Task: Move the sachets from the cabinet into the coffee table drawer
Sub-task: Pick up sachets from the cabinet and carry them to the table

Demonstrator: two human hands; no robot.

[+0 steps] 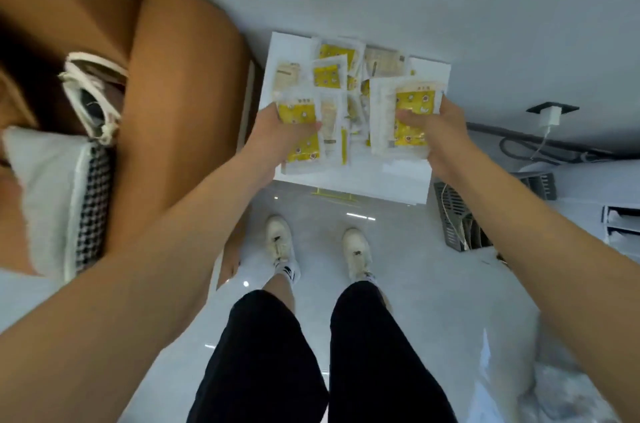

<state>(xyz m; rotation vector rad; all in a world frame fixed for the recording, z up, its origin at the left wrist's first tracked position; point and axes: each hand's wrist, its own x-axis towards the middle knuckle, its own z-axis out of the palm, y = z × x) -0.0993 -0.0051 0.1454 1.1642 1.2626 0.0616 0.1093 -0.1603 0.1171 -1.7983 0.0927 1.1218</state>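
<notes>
The person stands over a small white cabinet (353, 180) set against a pale wall, looking straight down. Its top is strewn with sachets (332, 76), clear packets with yellow or beige print, lying loose and overlapping from the far edge to about the middle; the near strip of the top is bare. The left hand (277, 135) reaches in from the near left and grips a bundle (304, 131) of yellow sachets at the left side of the top, thumb across the upper face and fingers curled underneath. The right hand (440, 131) comes in from the near right and grips a thicker stack (401, 117) of sachets at the right side, thumb pressed on the top packet and the fingers hidden below. Whether either bundle is lifted clear of the top or resting on it cannot be told. The two hands are apart, with loose sachets lying between them. Left of the cabinet stands a tan sofa (180, 103), with a white-and-checked cushion (69, 200) and a white-trimmed bag (97, 93) on it. On the glossy pale floor just near the cabinet are the person's white shoes (280, 242) and dark trousers (263, 353). To the right a white charger (550, 117) sits in a wall socket, its cable trailing down, and a dark slatted grille (457, 221) lies near the floor. No drawer is in view.
</notes>
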